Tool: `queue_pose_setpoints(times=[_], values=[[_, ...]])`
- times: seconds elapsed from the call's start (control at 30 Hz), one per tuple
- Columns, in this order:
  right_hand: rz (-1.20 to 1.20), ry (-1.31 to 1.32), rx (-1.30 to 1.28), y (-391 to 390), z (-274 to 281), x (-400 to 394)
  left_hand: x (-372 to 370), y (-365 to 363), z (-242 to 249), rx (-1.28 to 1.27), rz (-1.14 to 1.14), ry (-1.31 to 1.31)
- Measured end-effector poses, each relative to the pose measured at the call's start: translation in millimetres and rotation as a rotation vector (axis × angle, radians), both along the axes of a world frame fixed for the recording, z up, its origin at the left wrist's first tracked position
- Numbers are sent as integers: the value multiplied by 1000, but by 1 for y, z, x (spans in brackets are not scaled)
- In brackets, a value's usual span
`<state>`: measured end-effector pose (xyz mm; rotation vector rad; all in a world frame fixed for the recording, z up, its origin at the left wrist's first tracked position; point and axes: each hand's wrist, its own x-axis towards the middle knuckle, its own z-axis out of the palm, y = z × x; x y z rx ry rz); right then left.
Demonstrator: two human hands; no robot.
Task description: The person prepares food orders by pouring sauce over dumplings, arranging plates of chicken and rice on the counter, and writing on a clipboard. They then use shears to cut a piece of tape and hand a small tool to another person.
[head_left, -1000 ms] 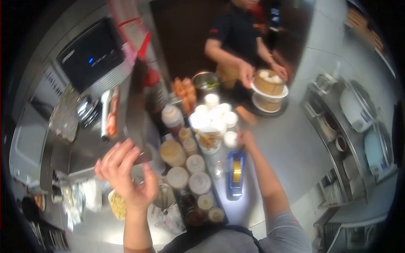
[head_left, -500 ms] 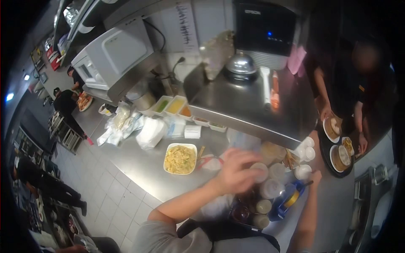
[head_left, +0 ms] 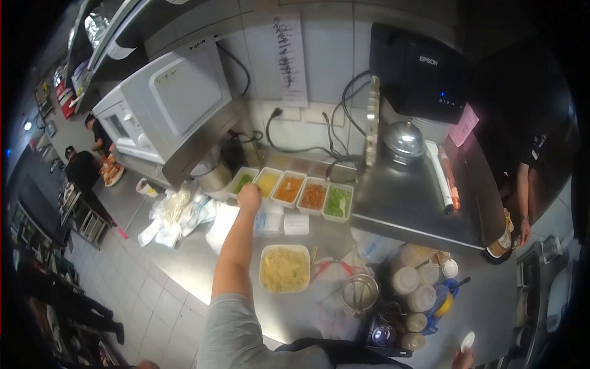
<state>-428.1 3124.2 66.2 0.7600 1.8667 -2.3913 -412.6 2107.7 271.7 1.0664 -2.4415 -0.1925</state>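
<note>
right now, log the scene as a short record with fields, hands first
reach: left hand at the left end of the tubs, its grip hidden
hold: right hand with a small white item
tub count: five, in a row
near side: bowl of yellowish food
shelf: silver dome
far right: co-worker's hand

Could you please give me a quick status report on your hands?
Left hand at leftmost container; right hand gripping small white item; filled white bowl on counter; plastic bags beside left arm.
</note>
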Motion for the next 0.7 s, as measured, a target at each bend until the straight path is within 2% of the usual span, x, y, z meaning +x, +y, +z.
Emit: queue_pose_setpoints(times=[0.03,0.1,0.17,0.2,0.23,0.33,0.43,0.5,0.57,0.63,0.7], values=[[125,-111,-77,59,-45,19,-7,-6,0,44,12,-55],[15,-69,70,24,29,64,-21,-19,-3,111,5,-116],[-322,-62,274,-155,189,106,-34,-34,-14,161,7,-185],[-365,-77,217,-192,231,113,-36,-33,-11,164,-8,-186],[-379,-74,219,-205,250,117,-38,-28,-3,173,-11,-231],[-209,64,285,-242,288,124,-48,-37,-6,160,-26,-280],[-205,174,188,-304,322,120,-51,-57,-22,148,-58,-236],[330,308,128,-338,334,110,-51,-65,-20,157,-88,-180],[300,409,123,-388,328,98,-45,-68,-4,179,-167,-137],[513,351,28,-434,328,87,-45,-74,9,220,-196,-83],[613,309,-83,-496,339,80,-44,-78,17,261,-228,-26]])
